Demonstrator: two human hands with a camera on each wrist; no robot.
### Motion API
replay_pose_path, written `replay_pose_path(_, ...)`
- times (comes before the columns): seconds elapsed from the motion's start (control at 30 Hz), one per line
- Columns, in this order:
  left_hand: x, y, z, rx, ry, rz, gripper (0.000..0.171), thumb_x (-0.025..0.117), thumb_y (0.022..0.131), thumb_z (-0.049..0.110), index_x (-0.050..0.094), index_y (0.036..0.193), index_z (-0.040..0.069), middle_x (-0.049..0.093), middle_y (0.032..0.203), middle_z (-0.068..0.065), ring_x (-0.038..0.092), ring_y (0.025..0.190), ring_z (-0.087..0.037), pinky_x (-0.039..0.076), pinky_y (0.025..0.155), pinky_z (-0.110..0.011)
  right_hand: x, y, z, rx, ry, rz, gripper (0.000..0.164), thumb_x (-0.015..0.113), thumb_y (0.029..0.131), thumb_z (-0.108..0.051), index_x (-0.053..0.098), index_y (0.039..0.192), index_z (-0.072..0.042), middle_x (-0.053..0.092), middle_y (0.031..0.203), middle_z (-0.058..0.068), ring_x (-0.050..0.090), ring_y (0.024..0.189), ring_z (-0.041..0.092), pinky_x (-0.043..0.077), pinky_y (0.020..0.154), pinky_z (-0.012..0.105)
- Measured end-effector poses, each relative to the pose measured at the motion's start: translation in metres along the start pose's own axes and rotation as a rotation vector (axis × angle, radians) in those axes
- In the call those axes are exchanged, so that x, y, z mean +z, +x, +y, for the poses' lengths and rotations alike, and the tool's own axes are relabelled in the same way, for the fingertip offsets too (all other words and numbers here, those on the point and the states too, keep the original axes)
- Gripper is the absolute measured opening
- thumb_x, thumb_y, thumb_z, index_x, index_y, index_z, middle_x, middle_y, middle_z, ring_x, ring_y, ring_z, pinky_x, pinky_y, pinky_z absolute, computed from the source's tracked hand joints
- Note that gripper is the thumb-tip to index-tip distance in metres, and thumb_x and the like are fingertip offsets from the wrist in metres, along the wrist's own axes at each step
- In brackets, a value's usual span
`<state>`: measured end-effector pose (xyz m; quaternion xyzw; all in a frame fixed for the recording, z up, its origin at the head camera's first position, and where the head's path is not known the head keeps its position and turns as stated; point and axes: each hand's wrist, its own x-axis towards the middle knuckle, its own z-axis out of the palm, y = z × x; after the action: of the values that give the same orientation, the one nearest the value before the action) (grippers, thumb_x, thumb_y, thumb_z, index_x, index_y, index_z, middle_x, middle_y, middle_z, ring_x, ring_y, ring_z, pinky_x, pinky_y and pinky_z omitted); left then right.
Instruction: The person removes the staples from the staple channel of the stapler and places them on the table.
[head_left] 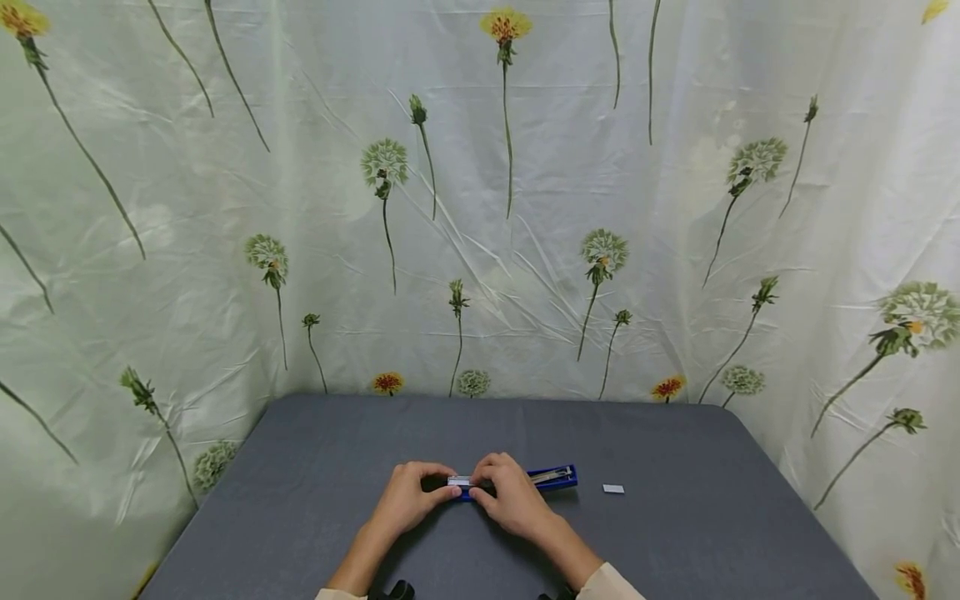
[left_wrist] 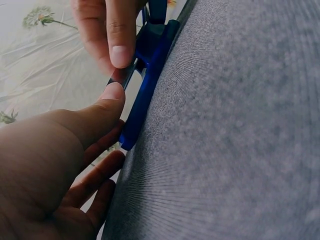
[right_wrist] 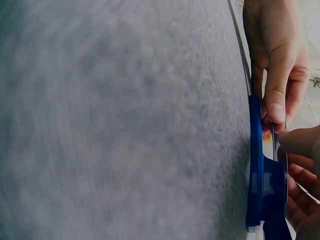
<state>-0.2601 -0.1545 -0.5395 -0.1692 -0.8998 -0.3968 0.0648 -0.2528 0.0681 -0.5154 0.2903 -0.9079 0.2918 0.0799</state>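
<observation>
A blue stapler [head_left: 555, 477] lies swung open on the table, its top arm folded back to the right and its long base [left_wrist: 142, 105] on the cloth. Between the hands shows a short silvery strip of staples [head_left: 459, 481] at the magazine. My left hand [head_left: 408, 498] pinches the stapler's front end, thumb in front and index finger behind. My right hand [head_left: 512, 496] pinches the strip's right side between thumb and fingers. In the left wrist view the two thumbs come close together over the magazine. Fingers hide the stapler's middle.
Another small pale staple strip [head_left: 613, 489] lies on the dark grey table [head_left: 675, 542], right of the stapler. A flower-printed curtain [head_left: 525, 167] hangs behind the table and along both sides. Dark objects [head_left: 401, 590] show at the bottom edge near the wrists.
</observation>
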Motion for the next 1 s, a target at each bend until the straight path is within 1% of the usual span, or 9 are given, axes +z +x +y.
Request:
replay_pose_path(0.1,0.000,0.000,0.000,-0.008,-0.006,-0.010,0.021,0.082,0.085,0.046,0.081,0.100,0.031,0.078,0.099,0.013,0.073,0.103,-0.017,0.056,0.094,-0.049,0.002,0.000,0.000,0.012,0.036,0.021,0.005,0.079,0.092,-0.021,0.077,0.090,-0.017,0.069,0.103,-0.006,0.058,0.098,0.011,0.052,0.088,0.033)
replay_pose_path(0.13,0.000,0.000,0.000,-0.007,-0.007,-0.011,0.021,0.082,0.085,0.046,0.081,0.100,0.032,0.078,0.099,0.014,0.073,0.103,-0.017,0.056,0.093,-0.049,0.003,0.000,0.000,0.015,0.048,0.029,0.005,0.079,0.092,-0.021,0.077,0.089,-0.017,0.069,0.102,-0.006,0.058,0.098,0.010,0.052,0.087,0.032)
replay_pose_path(0.23,-0.001,0.001,-0.001,-0.012,-0.005,-0.011,0.020,0.081,0.085,0.047,0.080,0.100,0.033,0.077,0.099,0.016,0.072,0.103,-0.014,0.056,0.094,-0.046,0.004,0.000,0.000,0.026,0.077,0.057,0.004,0.080,0.091,-0.021,0.078,0.090,-0.019,0.069,0.100,-0.007,0.060,0.097,0.010,0.052,0.086,0.032)
replay_pose_path(0.4,-0.001,0.001,-0.001,0.014,0.011,0.002,0.020,0.081,0.086,0.047,0.081,0.099,0.032,0.077,0.098,0.016,0.072,0.101,-0.012,0.056,0.092,-0.045,0.006,0.002,-0.001,0.041,0.111,0.111,0.005,0.083,0.089,-0.022,0.079,0.090,-0.018,0.069,0.096,-0.007,0.063,0.095,0.011,0.052,0.085,0.033)
replay_pose_path(0.53,-0.001,0.001,-0.001,0.005,0.003,-0.002,0.019,0.082,0.086,0.045,0.081,0.099,0.032,0.077,0.098,0.015,0.072,0.102,-0.014,0.056,0.093,-0.047,0.009,0.003,-0.001,0.052,0.127,0.141,0.007,0.084,0.087,-0.021,0.078,0.089,-0.018,0.068,0.093,-0.007,0.062,0.089,0.009,0.050,0.078,0.027)
replay_pose_path(0.7,-0.001,0.001,-0.001,-0.008,-0.010,-0.010,0.019,0.082,0.085,0.045,0.080,0.100,0.032,0.077,0.099,0.014,0.073,0.102,-0.017,0.056,0.092,-0.048,0.010,0.005,-0.003,0.062,0.150,0.171,0.008,0.084,0.087,-0.019,0.077,0.088,-0.016,0.068,0.091,-0.005,0.063,0.083,0.011,0.049,0.073,0.022)
replay_pose_path(0.87,-0.001,0.001,-0.001,-0.009,-0.007,-0.009,0.021,0.082,0.085,0.046,0.081,0.100,0.031,0.078,0.100,0.012,0.073,0.102,-0.018,0.056,0.092,-0.049,0.011,0.007,-0.004,0.020,0.153,0.207,0.013,0.085,0.086,-0.017,0.075,0.092,-0.012,0.069,0.090,0.001,0.065,0.081,0.016,0.051,0.071,0.023)
replay_pose_path(0.93,-0.002,0.000,-0.001,-0.010,-0.005,-0.012,0.021,0.082,0.085,0.046,0.080,0.100,0.031,0.078,0.101,0.012,0.073,0.103,-0.018,0.056,0.093,-0.049,0.011,0.007,-0.004,0.001,0.144,0.203,0.015,0.084,0.086,-0.016,0.076,0.096,-0.010,0.070,0.092,0.002,0.066,0.083,0.016,0.053,0.072,0.024)
replay_pose_path(1.0,-0.002,0.000,0.000,-0.011,-0.005,-0.015,0.021,0.082,0.085,0.045,0.081,0.100,0.031,0.078,0.101,0.011,0.073,0.103,-0.019,0.056,0.093,-0.050,0.010,0.007,-0.004,-0.001,0.139,0.179,0.015,0.083,0.088,-0.017,0.077,0.100,-0.009,0.071,0.095,0.002,0.067,0.087,0.016,0.054,0.075,0.025)
